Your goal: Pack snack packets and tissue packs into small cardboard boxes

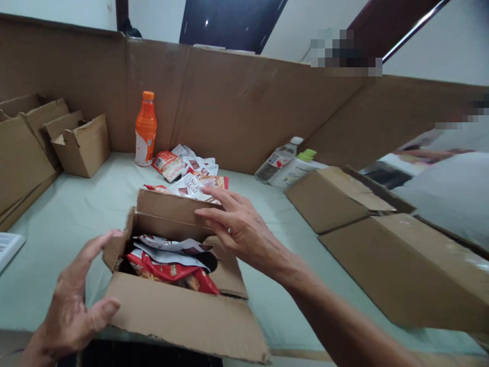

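**Two empty hands [74, 300] bracket an open carton [183, 318]**

The open carton sits at the near edge of the pale green counter [275, 219], directly before the person, presumably so both hands reach it easily. Its near flap lies folded outward and its far flap [166, 205] stands raised, leaving the mouth clear. Inside, red and white packets [173, 275] are layered one behind another, apparently on edge to suit the narrow opening.

The left hand is spread wide, thumb apart from fingers, beside the carton's left wall; whether the fingertips touch is hard to tell. The right hand [239, 224] has its fingers extended and parted over the far flap, pinching nothing visible; contact there is unclear too.

Just behind the carton, more packets lie in a loose pile [196, 165], probably left there to be within arm's reach. An orange bottle [145, 130] stands upright beside them, near the cardboard wall [237, 107].
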`<action>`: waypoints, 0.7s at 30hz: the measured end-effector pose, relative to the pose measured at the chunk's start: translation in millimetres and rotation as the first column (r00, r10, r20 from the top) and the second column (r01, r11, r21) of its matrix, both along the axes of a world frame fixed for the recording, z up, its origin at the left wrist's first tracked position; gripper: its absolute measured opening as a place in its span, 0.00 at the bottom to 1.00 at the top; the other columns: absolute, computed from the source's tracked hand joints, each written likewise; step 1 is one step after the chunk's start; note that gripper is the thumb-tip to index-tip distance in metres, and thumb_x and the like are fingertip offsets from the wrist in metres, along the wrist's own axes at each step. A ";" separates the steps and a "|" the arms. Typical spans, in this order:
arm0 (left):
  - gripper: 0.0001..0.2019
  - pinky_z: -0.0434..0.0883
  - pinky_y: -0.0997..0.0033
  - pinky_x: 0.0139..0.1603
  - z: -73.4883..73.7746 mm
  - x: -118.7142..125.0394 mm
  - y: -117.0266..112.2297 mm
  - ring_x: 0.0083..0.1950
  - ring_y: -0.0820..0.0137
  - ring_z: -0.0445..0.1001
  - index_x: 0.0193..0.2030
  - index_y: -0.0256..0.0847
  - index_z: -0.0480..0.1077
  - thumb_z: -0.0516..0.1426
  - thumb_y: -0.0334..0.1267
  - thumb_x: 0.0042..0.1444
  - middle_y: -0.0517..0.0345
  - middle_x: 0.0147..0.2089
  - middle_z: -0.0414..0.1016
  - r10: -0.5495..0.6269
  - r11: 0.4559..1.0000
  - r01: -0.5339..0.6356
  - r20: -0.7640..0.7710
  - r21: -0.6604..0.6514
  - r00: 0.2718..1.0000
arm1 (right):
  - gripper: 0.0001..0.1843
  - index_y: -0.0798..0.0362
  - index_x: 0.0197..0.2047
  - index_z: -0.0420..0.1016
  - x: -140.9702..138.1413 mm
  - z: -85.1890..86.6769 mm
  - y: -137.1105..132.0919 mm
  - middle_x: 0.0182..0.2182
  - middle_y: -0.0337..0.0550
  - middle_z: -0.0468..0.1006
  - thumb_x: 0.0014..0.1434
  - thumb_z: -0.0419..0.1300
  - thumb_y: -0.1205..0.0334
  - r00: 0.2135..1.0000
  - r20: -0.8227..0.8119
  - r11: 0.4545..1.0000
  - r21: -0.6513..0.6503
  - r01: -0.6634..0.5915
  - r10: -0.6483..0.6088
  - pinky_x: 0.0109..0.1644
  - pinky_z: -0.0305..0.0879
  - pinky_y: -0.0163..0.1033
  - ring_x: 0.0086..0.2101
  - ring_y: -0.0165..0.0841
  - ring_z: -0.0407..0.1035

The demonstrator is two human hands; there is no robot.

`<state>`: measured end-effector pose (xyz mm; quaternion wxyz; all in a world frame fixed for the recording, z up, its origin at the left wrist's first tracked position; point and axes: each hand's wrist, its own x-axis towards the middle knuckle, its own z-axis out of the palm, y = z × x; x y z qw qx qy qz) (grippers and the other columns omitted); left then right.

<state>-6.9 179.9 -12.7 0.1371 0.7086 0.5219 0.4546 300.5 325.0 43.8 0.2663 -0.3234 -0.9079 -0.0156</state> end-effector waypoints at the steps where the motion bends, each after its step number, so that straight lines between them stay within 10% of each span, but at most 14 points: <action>1: 0.35 0.67 0.40 0.73 1.0 2.0 0.7 0.71 0.47 0.69 0.78 0.54 0.53 0.52 0.62 0.69 0.49 0.68 0.73 -0.067 0.998 0.067 -0.052 0.001 0.996 | 0.17 0.49 0.47 0.85 0.4 -2.2 2.0 0.61 0.53 0.78 0.68 0.54 0.70 1.000 -0.012 1.000 -0.030 -0.003 0.003 0.61 0.73 0.63 0.59 0.49 0.73; 7: 0.51 0.71 0.36 0.68 24.2 -1.7 0.7 0.76 0.42 0.61 0.80 0.48 0.46 0.52 0.75 0.59 0.40 0.76 0.63 -0.275 0.961 0.252 -0.383 -0.110 0.882 | 0.17 0.49 0.59 0.75 5.4 2.9 -10.8 0.51 0.47 0.85 0.69 0.55 0.67 0.977 -0.212 0.975 -0.219 -0.033 -0.015 0.52 0.79 0.45 0.50 0.39 0.80; 11: 0.46 0.68 0.40 0.71 31.8 -7.5 2.9 0.77 0.46 0.59 0.80 0.47 0.49 0.64 0.59 0.62 0.44 0.77 0.60 -0.336 0.941 0.306 -0.480 -0.141 0.811 | 0.15 0.48 0.55 0.78 11.3 2.3 -24.5 0.45 0.43 0.87 0.70 0.55 0.69 0.968 -0.245 0.955 -0.270 -0.122 0.054 0.49 0.80 0.39 0.47 0.35 0.81; 21: 0.26 0.67 0.69 0.73 24.8 11.4 18.3 0.55 0.74 0.83 0.72 0.54 0.61 0.58 0.37 0.70 0.67 0.49 0.85 -0.134 0.990 0.138 -0.146 0.021 0.980 | 0.10 0.50 0.49 0.82 17.8 -14.7 -24.5 0.51 0.49 0.84 0.69 0.60 0.62 0.965 -0.194 0.956 -0.202 -0.214 0.175 0.56 0.79 0.50 0.52 0.40 0.79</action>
